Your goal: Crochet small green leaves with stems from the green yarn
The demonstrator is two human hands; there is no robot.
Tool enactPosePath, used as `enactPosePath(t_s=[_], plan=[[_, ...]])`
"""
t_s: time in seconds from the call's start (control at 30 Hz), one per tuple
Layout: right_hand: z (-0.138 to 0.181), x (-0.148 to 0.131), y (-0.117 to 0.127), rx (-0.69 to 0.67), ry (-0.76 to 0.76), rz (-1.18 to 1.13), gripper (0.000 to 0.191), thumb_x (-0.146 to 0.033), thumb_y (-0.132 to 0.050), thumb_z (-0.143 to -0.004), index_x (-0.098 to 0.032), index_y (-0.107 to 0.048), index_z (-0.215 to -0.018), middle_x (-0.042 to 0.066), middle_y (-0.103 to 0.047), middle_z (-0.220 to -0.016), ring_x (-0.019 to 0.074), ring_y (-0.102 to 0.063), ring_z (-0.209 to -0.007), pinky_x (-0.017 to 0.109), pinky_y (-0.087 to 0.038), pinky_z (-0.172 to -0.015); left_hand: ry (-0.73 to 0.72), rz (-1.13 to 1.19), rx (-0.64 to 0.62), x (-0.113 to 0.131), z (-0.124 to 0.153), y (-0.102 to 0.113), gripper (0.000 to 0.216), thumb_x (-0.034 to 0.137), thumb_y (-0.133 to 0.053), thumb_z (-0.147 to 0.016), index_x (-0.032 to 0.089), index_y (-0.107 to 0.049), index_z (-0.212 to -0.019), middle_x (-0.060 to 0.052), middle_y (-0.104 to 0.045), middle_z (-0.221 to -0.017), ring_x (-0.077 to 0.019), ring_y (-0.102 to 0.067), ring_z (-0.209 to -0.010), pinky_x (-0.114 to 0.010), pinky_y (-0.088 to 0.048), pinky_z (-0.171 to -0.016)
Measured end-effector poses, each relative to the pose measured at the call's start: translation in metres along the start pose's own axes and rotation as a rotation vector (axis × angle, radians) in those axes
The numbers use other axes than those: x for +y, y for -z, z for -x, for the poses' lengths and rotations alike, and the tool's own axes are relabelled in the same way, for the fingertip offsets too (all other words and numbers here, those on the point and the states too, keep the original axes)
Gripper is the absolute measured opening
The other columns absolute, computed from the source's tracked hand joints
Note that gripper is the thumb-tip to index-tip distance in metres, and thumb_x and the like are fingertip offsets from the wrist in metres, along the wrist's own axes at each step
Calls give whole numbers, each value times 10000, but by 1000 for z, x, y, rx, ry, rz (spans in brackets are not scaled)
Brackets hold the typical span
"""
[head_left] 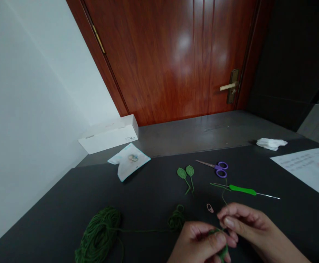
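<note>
My left hand (203, 241) is closed around a small green crochet piece (223, 252), most of it hidden by the fingers. Close beside it, my right hand (241, 221) pinches a thin strand of green yarn (224, 197) that trails up from the fingertips. Just above the hands lies a pink stitch marker (210, 208). A crochet hook with a bright green handle (242, 190) rests beyond my right hand. Further off are two crocheted green leaves (186, 173) with stems and a pair of purple-handled scissors (221, 169).
At the left sits a skein of dark green yarn (100, 233), its strand running to a small yarn tangle (176, 218) by my left hand. A plastic packet (133, 160), a white box (110, 137), crumpled tissue (271, 143) and a printed sheet (310, 170) lie around the dark table.
</note>
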State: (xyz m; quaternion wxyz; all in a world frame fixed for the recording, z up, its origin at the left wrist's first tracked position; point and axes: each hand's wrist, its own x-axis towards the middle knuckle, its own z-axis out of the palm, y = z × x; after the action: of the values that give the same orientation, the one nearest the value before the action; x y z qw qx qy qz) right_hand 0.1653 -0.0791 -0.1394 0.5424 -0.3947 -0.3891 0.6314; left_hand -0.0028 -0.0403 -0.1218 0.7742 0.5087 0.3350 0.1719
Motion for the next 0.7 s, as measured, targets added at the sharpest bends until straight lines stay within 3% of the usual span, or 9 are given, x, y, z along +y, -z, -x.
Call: enactPosePath(t_s=[0.43,0.7], plan=[[-1,3,2,-82,31,18,227,-367,-694,-788,-173,-631,-688,-19,-628,-540,121,-587,-492,236,-433,-509,91,327,7,-5,-1,-2,419,503,-768,-575,104,-745,-700,-30,-591,-543,-52,-408,-395,-214,-209,-432],[-1,11,3,-106,-2,-41,234,-357,-684,-800,-177,-600,-676,-21,-600,-519,136,-617,-471,230,-445,-465,13,442,-113,-27,-13,-1,449,518,-746,-575,80,-752,-673,-36,-582,-518,-61,-435,-398,-212,-244,-440]])
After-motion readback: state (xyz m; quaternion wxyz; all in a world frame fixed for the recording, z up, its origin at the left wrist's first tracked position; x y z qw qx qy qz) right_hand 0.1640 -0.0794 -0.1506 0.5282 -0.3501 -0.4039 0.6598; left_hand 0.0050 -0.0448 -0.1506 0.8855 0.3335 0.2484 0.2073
